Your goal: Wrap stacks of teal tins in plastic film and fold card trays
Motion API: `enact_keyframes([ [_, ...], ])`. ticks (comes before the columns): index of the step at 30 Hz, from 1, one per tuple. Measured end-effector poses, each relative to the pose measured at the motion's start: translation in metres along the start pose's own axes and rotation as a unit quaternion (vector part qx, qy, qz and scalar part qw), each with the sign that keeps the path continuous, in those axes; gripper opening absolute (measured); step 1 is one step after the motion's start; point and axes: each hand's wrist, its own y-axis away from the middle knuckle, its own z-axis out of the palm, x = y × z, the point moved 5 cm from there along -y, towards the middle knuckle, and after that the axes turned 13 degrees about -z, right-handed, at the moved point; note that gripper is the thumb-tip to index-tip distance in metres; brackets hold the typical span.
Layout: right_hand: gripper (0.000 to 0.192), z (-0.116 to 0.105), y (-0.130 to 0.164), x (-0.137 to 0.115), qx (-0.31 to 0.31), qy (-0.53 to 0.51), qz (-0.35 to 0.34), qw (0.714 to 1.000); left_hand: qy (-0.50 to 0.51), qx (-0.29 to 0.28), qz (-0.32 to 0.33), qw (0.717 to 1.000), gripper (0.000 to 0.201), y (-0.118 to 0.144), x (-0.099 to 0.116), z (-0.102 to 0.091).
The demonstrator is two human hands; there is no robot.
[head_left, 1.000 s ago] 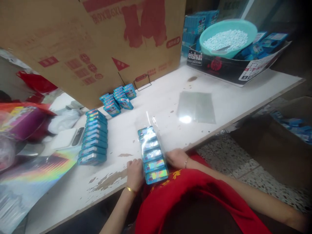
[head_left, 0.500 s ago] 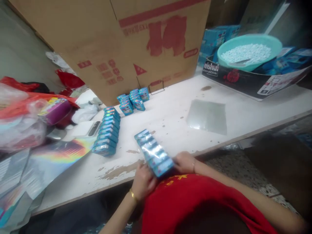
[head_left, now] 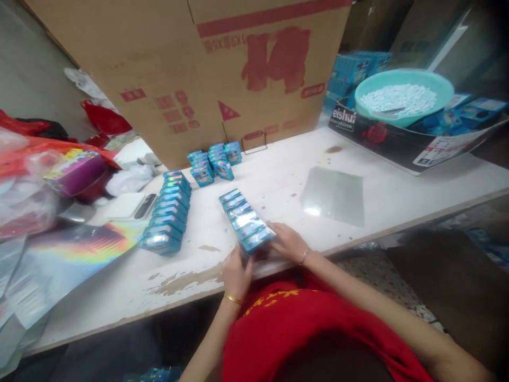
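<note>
A clear-wrapped row of small blue boxes [head_left: 245, 218] lies slanted over the table's front part, its near end between my hands. My left hand [head_left: 237, 275] is closed on the near left corner, with some fingers hidden beneath. At the near right corner, my right hand [head_left: 289, 242] holds the wrap's end, its fingertips partly out of sight. Left of the pack stands a long row of similar blue boxes [head_left: 166, 212]. Behind it, several small blue boxes [head_left: 214, 162] stand in a loose group. A clear plastic sheet [head_left: 333, 195] lies flat to the right.
A large cardboard box [head_left: 222, 79] stands at the back of the white table [head_left: 278, 183]. On the right, a turquoise basin [head_left: 405, 119] of small white pieces rests on a black carton [head_left: 374, 135]. A small scale [head_left: 129, 206], shiny film [head_left: 75, 265] and plastic bags [head_left: 27, 207] crowd the left.
Both hands have moved forward, away from my body, carrying the wrapped pack farther over the table. The camera view has shifted slightly.
</note>
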Motion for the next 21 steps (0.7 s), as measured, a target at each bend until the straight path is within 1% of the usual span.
enact_keyframes([
  [1, 0.047, 0.004, -0.003, 0.001, 0.000, -0.007, -0.017, 1.000, 0.002, -0.007, 0.001, 1.000, 0.032, -0.001, 0.002, 0.003],
  [2, 0.039, 0.006, -0.006, 0.002, -0.003, -0.012, -0.033, 0.999, 0.002, -0.006, 0.005, 1.000, 0.025, -0.002, 0.004, 0.005],
  [3, 0.036, 0.008, -0.008, 0.004, -0.004, -0.013, -0.048, 0.999, -0.001, 0.000, 0.013, 1.000, 0.021, -0.004, 0.007, 0.007],
  [5, 0.039, 0.004, -0.010, 0.013, 0.003, -0.008, -0.065, 0.998, -0.008, 0.010, 0.034, 0.999, 0.017, -0.007, 0.015, 0.011],
  [7, 0.043, -0.005, -0.010, 0.027, 0.009, -0.006, -0.071, 0.997, -0.016, 0.009, 0.056, 0.998, 0.016, -0.011, 0.026, 0.018],
  [11, 0.044, -0.029, -0.011, 0.064, 0.005, -0.024, -0.078, 0.997, -0.042, -0.008, 0.085, 0.995, 0.027, -0.021, 0.054, 0.038],
  [14, 0.042, -0.043, -0.015, 0.092, 0.000, -0.032, -0.073, 0.997, -0.070, -0.038, 0.099, 0.992, 0.048, -0.022, 0.077, 0.055],
  [16, 0.040, -0.048, -0.018, 0.107, 0.005, -0.039, -0.057, 0.998, -0.082, -0.070, 0.099, 0.989, 0.065, -0.022, 0.091, 0.066],
  [18, 0.040, -0.051, -0.019, 0.117, 0.034, -0.051, -0.014, 0.998, -0.064, -0.117, 0.106, 0.985, 0.074, -0.024, 0.103, 0.071],
  [19, 0.043, -0.053, -0.017, 0.121, 0.060, -0.061, 0.024, 0.996, -0.035, -0.142, 0.114, 0.983, 0.072, -0.026, 0.108, 0.070],
  [20, 0.047, -0.054, -0.014, 0.124, 0.095, -0.073, 0.074, 0.990, 0.010, -0.160, 0.123, 0.979, 0.066, -0.031, 0.111, 0.065],
  [21, 0.051, -0.056, -0.009, 0.125, 0.137, -0.092, 0.131, 0.977, 0.066, -0.161, 0.129, 0.976, 0.055, -0.040, 0.112, 0.054],
])
